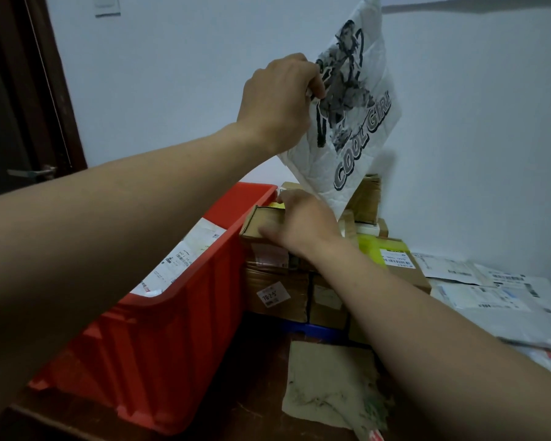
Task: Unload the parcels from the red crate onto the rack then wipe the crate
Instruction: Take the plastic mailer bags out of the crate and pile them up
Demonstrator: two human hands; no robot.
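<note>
The left grip [280,103] pinches the white printed mailer [347,122] aloft while the right grip [303,221] clasps the top cardboard box [257,218], probably steadying the stack [277,281].

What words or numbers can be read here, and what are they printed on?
"COOL GIRL": on the white bag that the left hand holds up; its last letter is partly cut off.
"70-2-5": on a sticker on a brown box.
Shipping labels on the parcel in the red crate, on the yellow box and on the grey mailers: too small to read.
</note>
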